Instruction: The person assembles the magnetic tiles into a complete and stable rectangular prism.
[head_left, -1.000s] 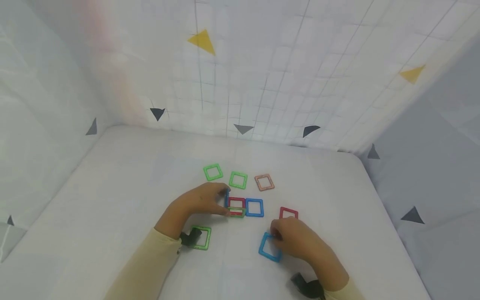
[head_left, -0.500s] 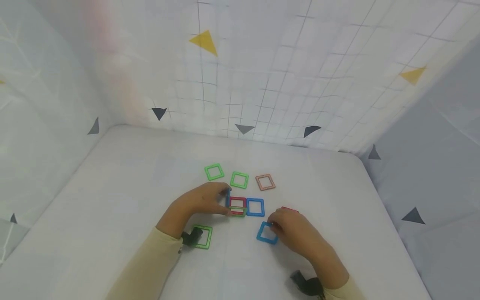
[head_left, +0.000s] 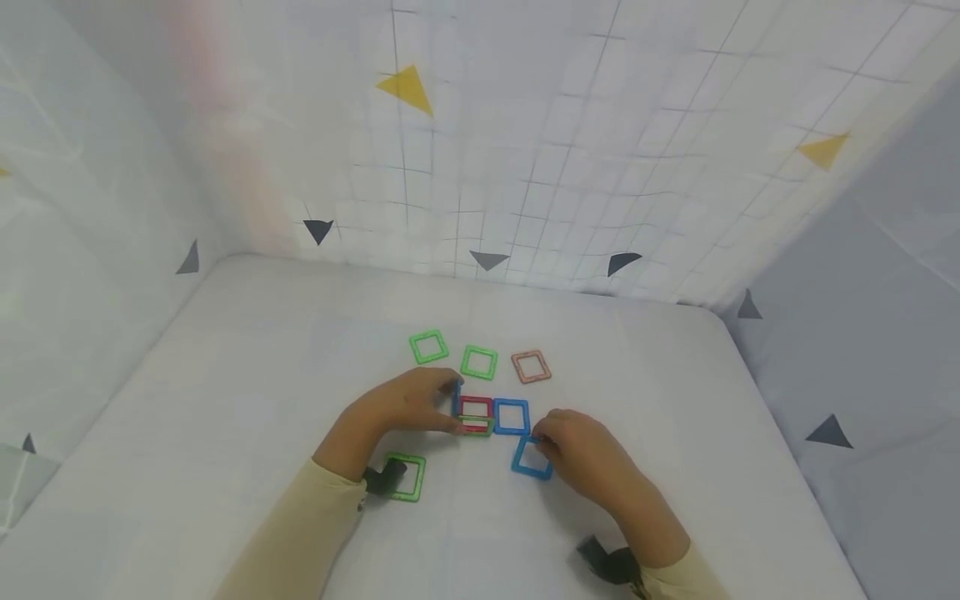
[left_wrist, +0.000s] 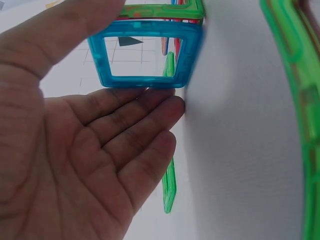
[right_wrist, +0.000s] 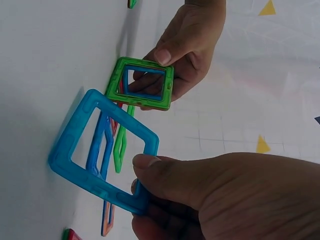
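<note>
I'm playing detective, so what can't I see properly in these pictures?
Head view: part of the lower blue square, behind the right hand.
Head view: part of the near green square, behind the black wrist device.
Right wrist view: the red piece, cut by the bottom edge.

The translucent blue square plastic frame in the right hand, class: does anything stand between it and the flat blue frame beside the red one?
Nothing visible does. The right hand pinches the translucent blue square plastic frame close to the flat blue square plastic frame; whether their edges touch is unclear.
</note>
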